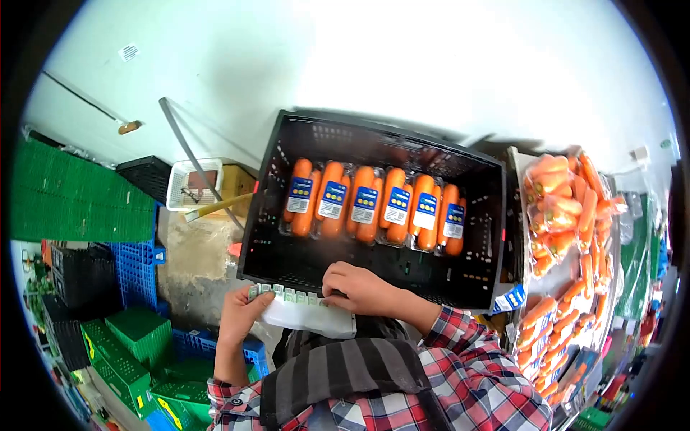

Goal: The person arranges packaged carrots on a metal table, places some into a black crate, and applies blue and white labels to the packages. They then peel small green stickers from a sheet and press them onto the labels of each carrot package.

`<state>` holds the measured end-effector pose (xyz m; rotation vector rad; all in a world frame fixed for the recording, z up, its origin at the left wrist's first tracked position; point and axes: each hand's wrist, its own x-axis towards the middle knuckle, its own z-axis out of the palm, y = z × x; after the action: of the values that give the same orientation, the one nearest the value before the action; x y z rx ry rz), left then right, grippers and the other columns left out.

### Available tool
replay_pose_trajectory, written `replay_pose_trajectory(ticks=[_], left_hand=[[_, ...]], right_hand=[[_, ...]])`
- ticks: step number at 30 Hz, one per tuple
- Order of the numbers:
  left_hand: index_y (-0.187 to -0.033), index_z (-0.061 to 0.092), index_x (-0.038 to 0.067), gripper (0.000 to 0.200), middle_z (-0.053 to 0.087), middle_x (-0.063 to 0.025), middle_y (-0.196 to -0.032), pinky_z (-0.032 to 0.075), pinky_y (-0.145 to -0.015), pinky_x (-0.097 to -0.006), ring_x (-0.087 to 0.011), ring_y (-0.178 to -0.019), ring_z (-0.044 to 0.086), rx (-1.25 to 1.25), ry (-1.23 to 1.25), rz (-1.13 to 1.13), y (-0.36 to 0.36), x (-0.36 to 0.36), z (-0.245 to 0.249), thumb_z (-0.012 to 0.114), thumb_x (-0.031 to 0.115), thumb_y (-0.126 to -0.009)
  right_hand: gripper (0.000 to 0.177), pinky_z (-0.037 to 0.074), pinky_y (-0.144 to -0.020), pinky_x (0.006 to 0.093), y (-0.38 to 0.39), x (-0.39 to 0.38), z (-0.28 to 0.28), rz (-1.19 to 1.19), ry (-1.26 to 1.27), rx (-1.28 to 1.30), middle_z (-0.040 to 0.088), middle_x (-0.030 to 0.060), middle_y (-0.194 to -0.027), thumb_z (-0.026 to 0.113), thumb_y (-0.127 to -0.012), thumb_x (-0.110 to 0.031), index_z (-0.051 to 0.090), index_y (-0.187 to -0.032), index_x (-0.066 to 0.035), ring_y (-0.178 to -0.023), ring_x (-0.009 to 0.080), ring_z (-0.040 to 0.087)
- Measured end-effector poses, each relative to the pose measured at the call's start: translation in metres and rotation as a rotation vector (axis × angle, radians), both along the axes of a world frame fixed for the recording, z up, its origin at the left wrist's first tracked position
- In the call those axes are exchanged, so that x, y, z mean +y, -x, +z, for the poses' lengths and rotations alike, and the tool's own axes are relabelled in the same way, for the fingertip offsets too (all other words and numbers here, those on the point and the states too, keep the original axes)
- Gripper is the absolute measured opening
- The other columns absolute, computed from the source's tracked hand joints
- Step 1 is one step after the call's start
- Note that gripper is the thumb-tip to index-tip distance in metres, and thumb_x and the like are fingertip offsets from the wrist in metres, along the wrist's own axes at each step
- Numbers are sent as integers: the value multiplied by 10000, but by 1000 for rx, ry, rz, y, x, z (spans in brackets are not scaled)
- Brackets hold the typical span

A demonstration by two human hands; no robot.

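Note:
My left hand (243, 310) grips the left end of a white strip of small labels (305, 316), thumb on top. Over the strip's right part is my right hand (353, 289), its fingers bent and pressed together at the label edge; whether a label is between them is too small to tell. Beyond both hands stands a black crate (374, 270). Inside it, several clear packs of carrots (364, 205) lie side by side in a row, each with a blue and white label.
Bagged and loose carrots (557, 208) fill a tray on the right. Green crates (133, 334) and blue crates (135, 273) are stacked at the left. A white basket (175, 188) and a grey pole (188, 147) stand left of the black crate, near the white wall.

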<state>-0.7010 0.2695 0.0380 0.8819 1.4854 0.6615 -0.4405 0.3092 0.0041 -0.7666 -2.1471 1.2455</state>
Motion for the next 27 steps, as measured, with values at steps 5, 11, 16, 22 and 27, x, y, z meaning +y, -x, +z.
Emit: replay_pose_trajectory(ticks=[5,11,16,22,27], left_hand=[[-870,648,-29,131,628,-15,-772,440,-603,-217,-69,-672,556,54,46,262,32,-10,-5,605,75,-801],[-878,647,-30,117,650,-47,-810,457,-636,-225,-87,-682,583,-71,3,513,87,-40,-11,613,39,-789],[-859,647,-23,97,651,-48,-803,455,-639,-228,-89,-680,583,-148,-14,528,152,-39,-23,625,39,-788],[-864,644,-28,101,646,-39,-800,451,-635,-230,-85,-673,574,-143,15,479,206,-38,-24,609,14,-780],[-856,639,-24,85,644,-30,-794,443,-623,-219,-82,-664,569,-125,52,486,229,-42,-27,601,3,-785]], right_hand=[[168,462,-621,256,20,39,-34,-422,743,363,549,25,-788,642,-819,-176,563,-864,-35,-720,115,552],[151,471,-607,255,49,92,-80,-766,1100,637,557,22,-782,619,-840,-170,524,-890,-64,-681,115,543],[171,454,-571,274,88,120,-143,-941,1055,573,528,8,-739,615,-835,-195,516,-887,-65,-621,114,508],[189,440,-485,245,120,169,-187,-1190,922,432,507,11,-673,624,-814,-208,543,-844,-40,-540,108,481],[233,444,-461,244,124,187,-202,-1225,866,195,522,24,-641,633,-805,-241,590,-869,-21,-507,116,504]])
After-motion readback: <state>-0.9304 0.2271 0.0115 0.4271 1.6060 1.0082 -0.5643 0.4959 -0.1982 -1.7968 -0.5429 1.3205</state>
